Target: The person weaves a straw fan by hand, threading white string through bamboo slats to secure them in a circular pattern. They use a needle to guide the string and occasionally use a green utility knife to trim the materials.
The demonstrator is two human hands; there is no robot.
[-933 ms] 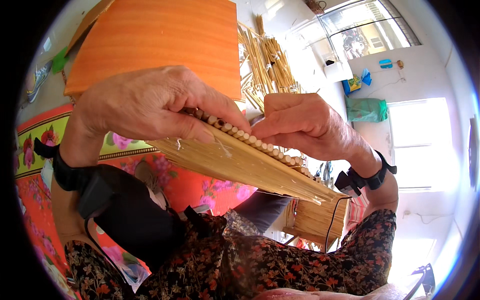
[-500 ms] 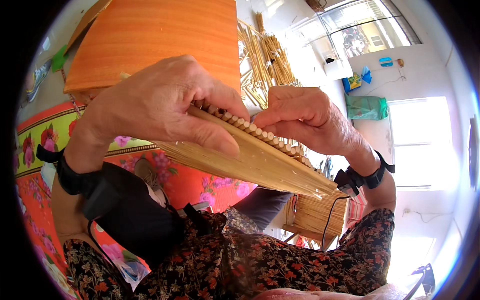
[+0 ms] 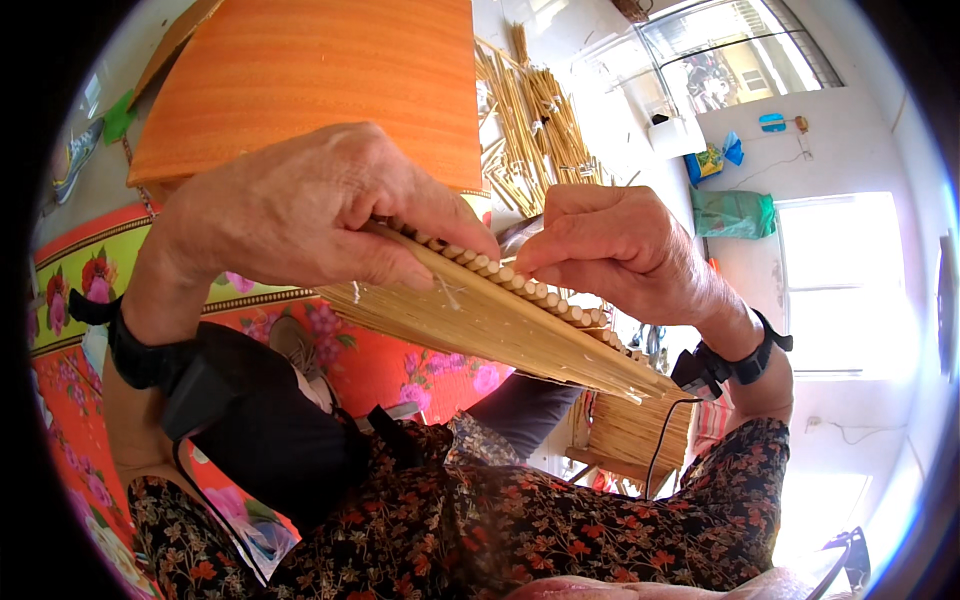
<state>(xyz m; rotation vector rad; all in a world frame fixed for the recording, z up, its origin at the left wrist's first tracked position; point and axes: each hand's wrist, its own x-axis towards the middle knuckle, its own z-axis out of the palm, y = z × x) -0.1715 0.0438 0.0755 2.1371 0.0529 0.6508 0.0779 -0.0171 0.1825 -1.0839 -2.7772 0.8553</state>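
Note:
A straw-coloured mat of thin reed-like sticks (image 3: 520, 345) slants across in front of me, falling away to the right. Round cut stick ends (image 3: 540, 292) line its upper edge. My left hand (image 3: 310, 210) grips the upper left part, thumb on the near face and fingers over the edge. The fingertips of my right hand (image 3: 625, 245) are pinched together against the stick ends, close to my left forefinger. Whatever sits between them is hidden. A small pale strand (image 3: 448, 290) shows on the near face by my left thumb.
An orange wooden table (image 3: 330, 80) stands beyond my left hand. Bundles of long sticks (image 3: 545, 125) lie on the pale floor farther off. A red floral cloth (image 3: 380, 360) spreads below, and another stick stack (image 3: 635, 435) sits low right.
Both hands have come down slightly, and the right pinch has shifted a little to the right along the stick ends. My left thumb has drawn back toward the mat's upper edge.

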